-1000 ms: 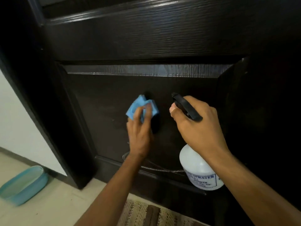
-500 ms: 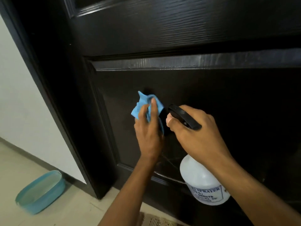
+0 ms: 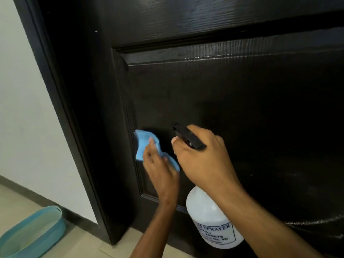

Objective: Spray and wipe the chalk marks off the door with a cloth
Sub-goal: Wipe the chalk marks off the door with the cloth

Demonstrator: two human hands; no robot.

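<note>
A dark wooden door (image 3: 223,94) with a recessed panel fills the view. My left hand (image 3: 160,168) presses a crumpled blue cloth (image 3: 144,145) against the panel's lower left corner, fingers laid over the cloth. Just to its right, my right hand (image 3: 202,159) grips the black trigger head of a white spray bottle (image 3: 210,220), whose body hangs below the wrist; the nozzle points at the door. A faint white chalk line (image 3: 312,222) curves along the panel's lower right. Faint smears show on the panel further right.
The black door frame (image 3: 61,108) runs down the left beside a white wall (image 3: 22,108). A teal plastic basin (image 3: 31,233) sits on the tiled floor (image 3: 78,244) at lower left.
My left hand slid the cloth left and down to the panel's corner. My right hand with the bottle stayed beside it. The view shifted, so the door frame sits further right.
</note>
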